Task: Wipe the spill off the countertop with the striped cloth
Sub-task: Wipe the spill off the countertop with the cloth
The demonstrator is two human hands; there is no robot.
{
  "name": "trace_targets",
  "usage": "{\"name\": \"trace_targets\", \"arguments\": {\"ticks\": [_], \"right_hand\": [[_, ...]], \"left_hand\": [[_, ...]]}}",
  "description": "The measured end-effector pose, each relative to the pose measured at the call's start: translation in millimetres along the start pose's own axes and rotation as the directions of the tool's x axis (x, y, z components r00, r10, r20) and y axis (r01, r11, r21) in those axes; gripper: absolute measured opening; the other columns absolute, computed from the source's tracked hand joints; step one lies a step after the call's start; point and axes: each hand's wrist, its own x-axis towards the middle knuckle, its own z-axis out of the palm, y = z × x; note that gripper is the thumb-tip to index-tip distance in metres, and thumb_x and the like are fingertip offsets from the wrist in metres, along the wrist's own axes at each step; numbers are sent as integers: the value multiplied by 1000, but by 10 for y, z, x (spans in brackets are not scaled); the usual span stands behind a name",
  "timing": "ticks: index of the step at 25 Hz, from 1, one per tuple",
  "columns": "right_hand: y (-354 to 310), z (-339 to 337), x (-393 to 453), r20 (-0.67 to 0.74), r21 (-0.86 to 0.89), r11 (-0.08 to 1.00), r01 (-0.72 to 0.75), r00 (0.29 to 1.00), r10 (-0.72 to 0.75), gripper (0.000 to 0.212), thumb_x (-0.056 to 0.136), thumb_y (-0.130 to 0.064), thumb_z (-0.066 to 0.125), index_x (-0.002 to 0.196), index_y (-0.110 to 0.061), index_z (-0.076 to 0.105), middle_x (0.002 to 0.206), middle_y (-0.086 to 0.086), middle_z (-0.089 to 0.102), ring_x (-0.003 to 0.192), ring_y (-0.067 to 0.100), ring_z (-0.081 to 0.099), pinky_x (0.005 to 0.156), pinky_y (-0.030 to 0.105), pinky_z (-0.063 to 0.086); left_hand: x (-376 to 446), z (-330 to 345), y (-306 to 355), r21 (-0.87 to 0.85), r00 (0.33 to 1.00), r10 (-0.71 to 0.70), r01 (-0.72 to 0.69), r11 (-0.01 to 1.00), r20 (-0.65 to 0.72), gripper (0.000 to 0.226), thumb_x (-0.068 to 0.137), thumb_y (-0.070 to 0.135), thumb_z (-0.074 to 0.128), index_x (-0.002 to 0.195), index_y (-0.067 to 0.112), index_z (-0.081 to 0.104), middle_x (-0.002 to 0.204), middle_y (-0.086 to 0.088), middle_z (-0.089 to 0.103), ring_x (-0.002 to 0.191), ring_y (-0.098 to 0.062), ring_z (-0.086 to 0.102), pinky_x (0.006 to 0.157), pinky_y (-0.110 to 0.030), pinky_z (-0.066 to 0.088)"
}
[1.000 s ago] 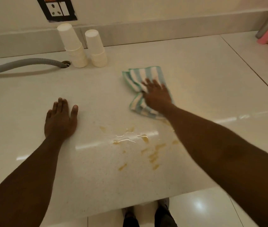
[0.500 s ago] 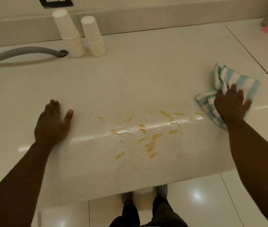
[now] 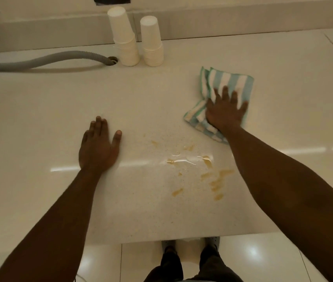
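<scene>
An amber spill (image 3: 199,168) of streaks and drops lies on the pale countertop (image 3: 161,102) near its front edge. The teal-and-white striped cloth (image 3: 230,82) lies crumpled just beyond and right of the spill. My right hand (image 3: 224,111) presses flat on the cloth, fingers spread, covering its near half. My left hand (image 3: 98,147) rests palm down on the bare counter, left of the spill, holding nothing.
Two stacks of white paper cups (image 3: 124,37) (image 3: 152,42) stand upside down by the back wall. A grey corrugated hose (image 3: 45,61) runs from the left into a hole in the counter. My feet (image 3: 190,244) show on the tiled floor below.
My right hand has slid the cloth back left from the far right, ending beyond the spill. The streaks at the spill's right side are gone. My left hand stays planted.
</scene>
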Motion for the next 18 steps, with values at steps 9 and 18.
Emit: {"name": "trace_targets", "arguments": {"ticks": [9, 18], "right_hand": [[-1721, 532, -778, 174, -80, 896, 438, 891, -420, 76, 81, -72, 20, 150, -43, 11, 164, -3, 1, 150, 30, -7, 108, 67, -14], [-1167, 361, -869, 184, -46, 756, 653, 749, -636, 61, 93, -46, 35, 151, -37, 19, 164, -8, 10, 151, 18, 8, 119, 50, 4]], "left_hand": [[-40, -21, 26, -293, 978, -45, -16, 956, -202, 70, 97, 55, 15, 153, 12, 18, 163, -5, 14, 148, -18, 17, 119, -35, 17], [-321, -115, 144, -233, 964, 33, -98, 967, -265, 72, 96, 56, 19, 150, 8, 25, 159, -11, 25, 147, -24, 21, 119, -37, 15]]}}
